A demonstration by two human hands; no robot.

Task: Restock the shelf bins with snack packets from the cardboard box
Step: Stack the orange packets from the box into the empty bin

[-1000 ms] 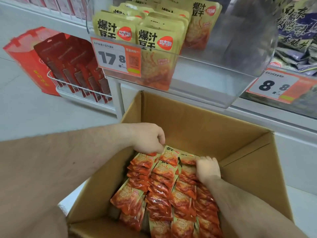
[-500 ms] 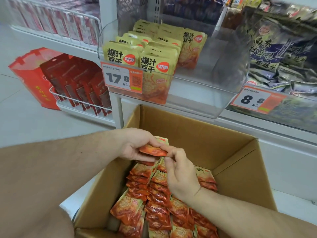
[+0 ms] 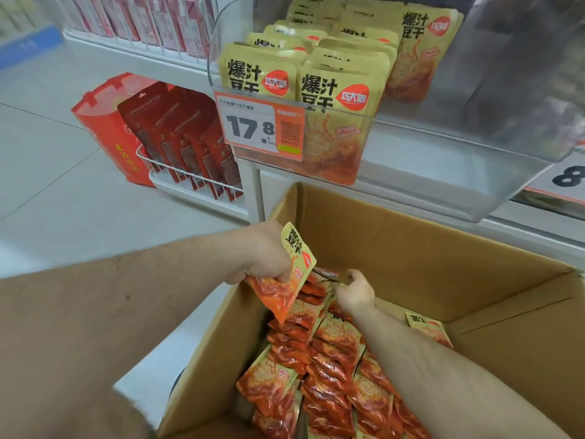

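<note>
My left hand [image 3: 264,253] grips a yellow-and-orange snack packet [image 3: 286,274] by its lower half and holds it above the left side of the open cardboard box [image 3: 411,242]. My right hand [image 3: 354,289] reaches down into the box, fingers curled on the top edge of a packet in the far row [image 3: 327,274]. Rows of the same packets [image 3: 316,369] fill the box. Above it a clear plastic shelf bin [image 3: 443,172] holds several upright yellow packets [image 3: 335,90] on its left side; its right side holds none.
A price label reading 17.8 [image 3: 258,128] hangs on the bin's front. To the left, red bags stand in a white wire basket [image 3: 186,179] beside a red carton [image 3: 107,137]. Another bin with a price tag [image 3: 566,179] sits at the right edge. Grey floor lies left.
Both hands lifted a packet out of the box; the left hand now holds it alone, higher and tilted upright. The right hand has let go and dropped back into the far row.
</note>
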